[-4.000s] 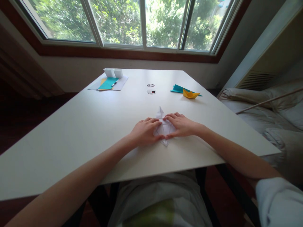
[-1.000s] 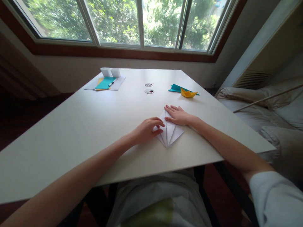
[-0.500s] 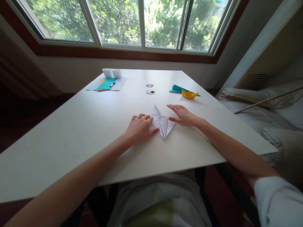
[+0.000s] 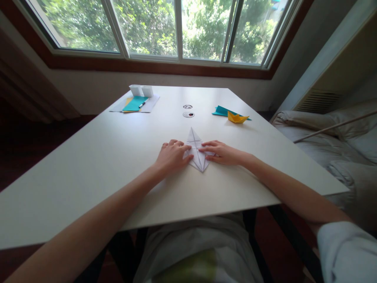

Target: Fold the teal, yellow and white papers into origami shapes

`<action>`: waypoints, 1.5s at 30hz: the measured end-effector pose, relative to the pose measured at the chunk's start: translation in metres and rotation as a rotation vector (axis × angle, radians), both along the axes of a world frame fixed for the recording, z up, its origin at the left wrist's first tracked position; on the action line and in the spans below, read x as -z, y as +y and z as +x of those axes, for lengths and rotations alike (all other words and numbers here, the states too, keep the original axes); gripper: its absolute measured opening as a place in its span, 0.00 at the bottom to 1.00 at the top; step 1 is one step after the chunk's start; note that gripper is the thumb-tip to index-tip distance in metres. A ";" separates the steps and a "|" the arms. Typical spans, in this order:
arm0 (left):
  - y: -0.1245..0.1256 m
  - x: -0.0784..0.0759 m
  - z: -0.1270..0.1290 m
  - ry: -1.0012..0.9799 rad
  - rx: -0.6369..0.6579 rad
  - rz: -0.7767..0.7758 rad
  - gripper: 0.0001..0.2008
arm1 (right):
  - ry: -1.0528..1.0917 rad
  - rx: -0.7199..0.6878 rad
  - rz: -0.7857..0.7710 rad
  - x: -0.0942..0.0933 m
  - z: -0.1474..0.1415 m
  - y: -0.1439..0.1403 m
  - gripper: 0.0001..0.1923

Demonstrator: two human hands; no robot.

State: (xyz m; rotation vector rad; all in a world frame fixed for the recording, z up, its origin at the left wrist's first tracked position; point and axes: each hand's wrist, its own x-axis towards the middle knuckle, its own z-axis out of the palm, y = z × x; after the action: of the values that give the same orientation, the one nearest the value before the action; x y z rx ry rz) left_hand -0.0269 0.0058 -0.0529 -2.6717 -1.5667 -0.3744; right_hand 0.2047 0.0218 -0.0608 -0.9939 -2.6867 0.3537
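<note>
A folded sheet of white paper (image 4: 193, 137) lies on the white table in front of me, kite-shaped with creases down its middle and across it. My left hand (image 4: 173, 154) rests at its left edge, fingers apart, fingertips and thumb on the paper. From the other side my right hand (image 4: 219, 152) reaches over the right part, its outstretched fingers touching the paper near the centre crease. Part of the right flap is hidden under that hand. Both hands lie open and low.
Behind my right hand stand a yellow paper boat (image 4: 237, 118) and a folded teal paper (image 4: 221, 111). At the far left lie teal paper (image 4: 135, 103), a pen (image 4: 143, 103) and two white containers (image 4: 141, 90). Two round inserts (image 4: 188, 114) sit in the table (image 4: 97, 177).
My right hand has moved left and down onto the paper. The paper's right flap now lies flatter. My left hand stays at the left edge.
</note>
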 end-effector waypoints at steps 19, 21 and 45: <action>0.009 -0.004 0.005 -1.085 -0.099 -0.579 0.22 | 0.055 0.106 0.051 0.000 -0.007 -0.005 0.15; 0.006 -0.007 0.007 -1.154 -0.139 -0.596 0.21 | 0.063 0.117 0.038 0.002 -0.007 -0.004 0.18; 0.013 -0.009 0.001 -1.565 -0.183 -0.785 0.15 | 0.500 0.337 -0.377 -0.002 -0.005 0.001 0.36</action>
State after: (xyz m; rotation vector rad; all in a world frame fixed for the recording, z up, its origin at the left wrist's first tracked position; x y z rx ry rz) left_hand -0.0259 0.0187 -0.0442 -2.4437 -2.5039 -2.8038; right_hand 0.1994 0.0227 -0.0588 -1.2366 -2.0036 0.9200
